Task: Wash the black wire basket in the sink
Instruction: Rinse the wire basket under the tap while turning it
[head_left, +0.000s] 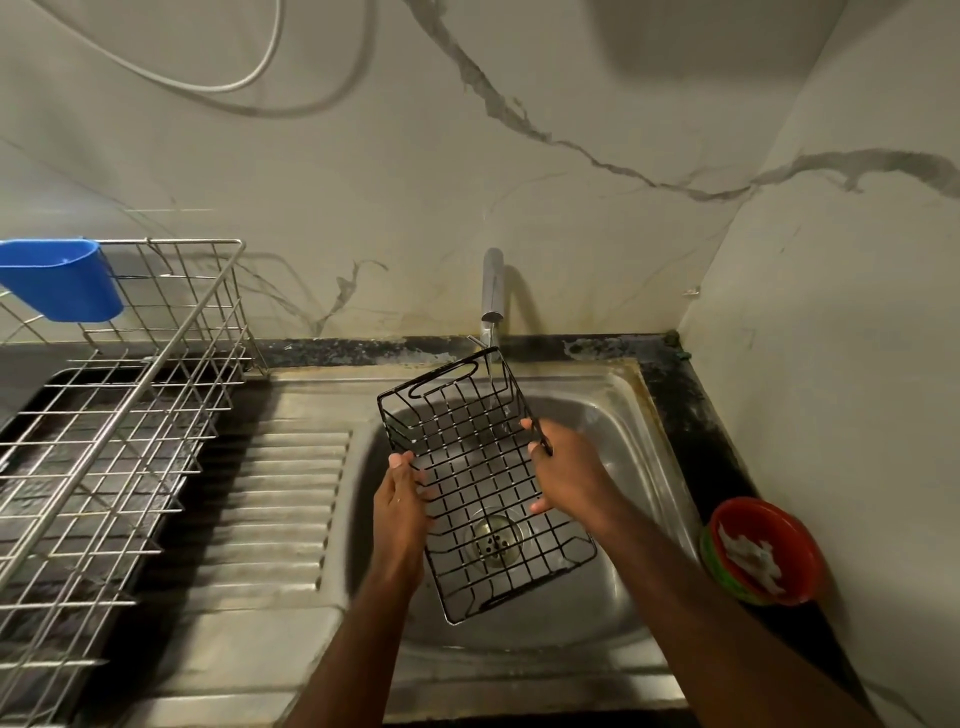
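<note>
Both hands grip basket (483, 483): my left hand (402, 501) clamps left long edge, fingers curled through wires; my right hand (566, 475) pinches right rim. Basket held tilted above sink (631, 462), over drain (496, 540). Far end sits under tap (492, 291); thin water stream touches it. Drying rack (119, 415) left, red bowl (763, 551) right.

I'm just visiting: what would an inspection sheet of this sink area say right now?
Surface: steel sink with ribbed drainboard, dark stained counter edge.
Job's things: black wire basket held tilted over the drain, under the running chrome tap.
Clutter: red bowl holding white scraps; blue plastic cup hung on a silver dish rack.
Hands: left hand and right hand grip the basket's sides.
Cables: white cord on the wall.
Surroundings: marble-patterned walls.
</note>
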